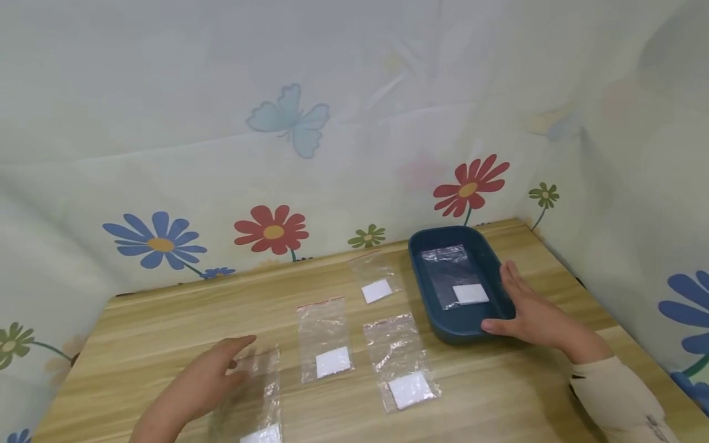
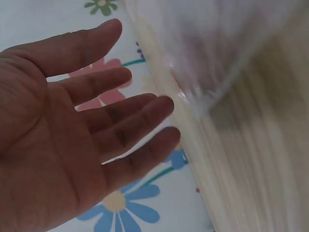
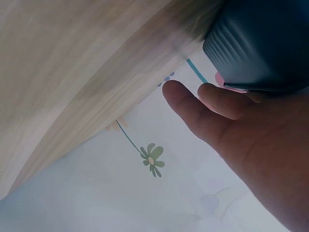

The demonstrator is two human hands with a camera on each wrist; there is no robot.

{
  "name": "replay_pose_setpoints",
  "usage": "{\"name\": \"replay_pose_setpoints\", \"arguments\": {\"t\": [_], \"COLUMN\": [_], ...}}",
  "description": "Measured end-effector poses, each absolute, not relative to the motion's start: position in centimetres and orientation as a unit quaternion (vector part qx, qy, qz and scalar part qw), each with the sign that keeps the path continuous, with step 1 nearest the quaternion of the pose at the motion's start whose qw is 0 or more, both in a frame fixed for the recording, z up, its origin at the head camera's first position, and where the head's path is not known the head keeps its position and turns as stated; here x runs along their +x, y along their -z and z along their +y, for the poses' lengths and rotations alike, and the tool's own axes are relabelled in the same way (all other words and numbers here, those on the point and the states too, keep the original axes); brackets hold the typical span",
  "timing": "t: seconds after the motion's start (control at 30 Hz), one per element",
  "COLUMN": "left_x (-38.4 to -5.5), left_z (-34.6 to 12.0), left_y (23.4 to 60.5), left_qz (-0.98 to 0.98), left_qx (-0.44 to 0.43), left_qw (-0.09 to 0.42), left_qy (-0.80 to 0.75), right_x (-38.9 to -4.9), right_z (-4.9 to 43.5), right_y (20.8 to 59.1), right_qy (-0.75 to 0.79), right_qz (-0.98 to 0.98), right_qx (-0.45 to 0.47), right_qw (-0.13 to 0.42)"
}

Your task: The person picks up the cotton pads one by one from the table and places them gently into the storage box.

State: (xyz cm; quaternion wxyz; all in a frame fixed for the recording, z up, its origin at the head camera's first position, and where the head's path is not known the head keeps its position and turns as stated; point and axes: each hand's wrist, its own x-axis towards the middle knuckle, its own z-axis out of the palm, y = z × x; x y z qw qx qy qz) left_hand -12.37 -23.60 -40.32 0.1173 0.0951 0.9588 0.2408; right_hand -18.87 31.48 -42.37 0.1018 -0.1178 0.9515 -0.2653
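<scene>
A dark blue tray point(image 1: 455, 332) stands at the table's right back, holding a clear zip bag point(image 1: 447, 271) with a white piece inside. My right hand point(image 1: 534, 317) is at its right side, fingers along the wall and thumb by the near right rim; the right wrist view shows those fingers point(image 3: 193, 111) fairly straight beside the tray. My left hand point(image 1: 202, 381), fingers spread and slightly bent, hovers by the leftmost clear zip bag point(image 1: 257, 394), partly covering it in the head view. In the left wrist view its palm point(image 2: 53, 145) faces the camera, holding nothing.
Three more clear zip bags, each with a white piece, lie on the wood-grain table point(image 1: 476, 394): one in the middle point(image 1: 324, 329), one nearer the front point(image 1: 396, 347), one at the back point(image 1: 382, 271). Behind stands a flowered cloth backdrop point(image 1: 354, 178).
</scene>
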Motion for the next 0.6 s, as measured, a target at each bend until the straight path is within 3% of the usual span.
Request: {"name": "replay_pose_setpoints", "arguments": {"t": [0.23, 0.6], "left_x": [-10.9, -11.0], "left_z": [-26.9, -26.9], "left_y": [43.2, 43.8], "left_qz": [0.970, 0.976], "left_qx": [0.083, 0.068], "left_qw": [0.112, 0.108], "left_qy": [-0.199, -0.175], "right_x": [-19.1, -19.1], "right_z": [31.7, 31.6], "right_y": [42.7, 42.5], "right_qy": [0.267, 0.260], "right_qz": [0.951, 0.952], "right_qx": [-0.119, -0.124], "right_qw": [0.105, 0.101]}}
